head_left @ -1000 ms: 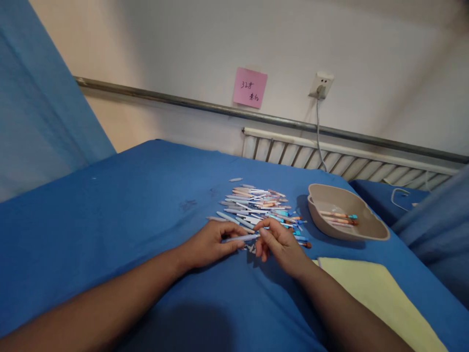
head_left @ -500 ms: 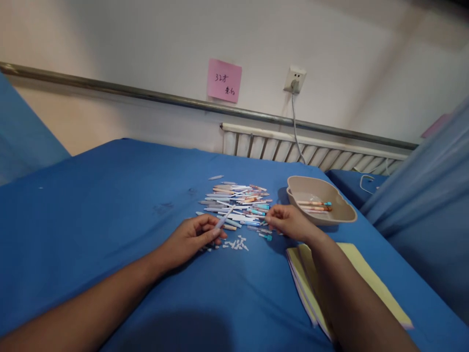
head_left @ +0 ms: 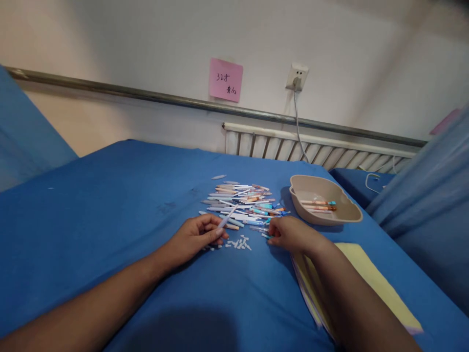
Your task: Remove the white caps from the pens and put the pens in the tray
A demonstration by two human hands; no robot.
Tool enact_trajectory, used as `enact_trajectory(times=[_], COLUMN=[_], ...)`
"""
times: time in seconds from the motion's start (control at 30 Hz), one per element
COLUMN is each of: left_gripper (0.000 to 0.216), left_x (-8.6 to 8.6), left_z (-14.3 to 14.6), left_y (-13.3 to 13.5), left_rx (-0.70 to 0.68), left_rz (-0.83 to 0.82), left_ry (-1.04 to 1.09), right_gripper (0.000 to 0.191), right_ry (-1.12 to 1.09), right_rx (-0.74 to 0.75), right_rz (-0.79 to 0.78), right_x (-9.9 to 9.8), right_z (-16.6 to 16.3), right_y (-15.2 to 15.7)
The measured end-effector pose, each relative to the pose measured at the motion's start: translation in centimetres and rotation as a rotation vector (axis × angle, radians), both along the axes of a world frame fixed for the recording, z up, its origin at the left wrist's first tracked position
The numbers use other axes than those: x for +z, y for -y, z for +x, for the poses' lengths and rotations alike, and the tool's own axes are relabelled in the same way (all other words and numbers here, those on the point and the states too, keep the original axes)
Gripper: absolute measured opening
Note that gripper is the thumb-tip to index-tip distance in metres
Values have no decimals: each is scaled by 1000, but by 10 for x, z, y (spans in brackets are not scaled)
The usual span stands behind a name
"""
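My left hand (head_left: 207,232) is closed around a pale lavender pen barrel (head_left: 223,222), tilted up, with a thin white refill (head_left: 233,210) rising from its upper end. My right hand (head_left: 291,233) has its fingertips pinched at a small clear pen part with a teal end (head_left: 267,236), down at the cloth. Between and beyond both hands lies a heap of pen parts (head_left: 238,216): grey, orange and pale barrels, white refills and teal or blue pieces. Several small white tips (head_left: 242,243) are scattered just right of my left hand.
A beige tray (head_left: 353,212) with a few pens (head_left: 318,207) inside stands at the right. Below it a folded yellow cloth or paper (head_left: 362,274) lies under my right forearm. A blue sheet (head_left: 154,166) covers the surface; a radiator (head_left: 271,142) runs behind.
My right hand has moved from the heap's right edge a little toward me, to the teal-ended part. My left hand keeps its hold on the pen barrel.
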State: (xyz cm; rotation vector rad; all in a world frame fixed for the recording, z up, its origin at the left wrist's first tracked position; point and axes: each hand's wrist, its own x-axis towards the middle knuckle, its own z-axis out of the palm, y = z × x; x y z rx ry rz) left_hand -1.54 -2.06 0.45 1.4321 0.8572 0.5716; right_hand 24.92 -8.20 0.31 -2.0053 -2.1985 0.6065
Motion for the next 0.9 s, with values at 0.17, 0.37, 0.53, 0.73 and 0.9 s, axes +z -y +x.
enact_trajectory(times=[0.17, 0.37, 0.53, 0.73, 0.9], left_gripper=[27, 29, 27, 31, 35], left_x=[-2, -2, 5, 8, 6], left_z=[0, -3, -11, -17, -18], left_y=[0, -5, -18, -27, -28], left_rx=[10, 99, 301, 451, 469], left_rz=[-14, 22, 119, 183, 190], left_ry=[6, 56, 172, 224, 253], right_gripper=[14, 18, 18, 11, 19], right_ry=[7, -6, -28, -106, -86], right_rx=[7, 3, -15, 21, 266], right_rz=[-27, -26, 68, 285, 398], right_x=[-3, -5, -6, -6, 1], right_z=[-1, 2, 1, -35, -107], right_y=[0, -2, -3, 2, 3])
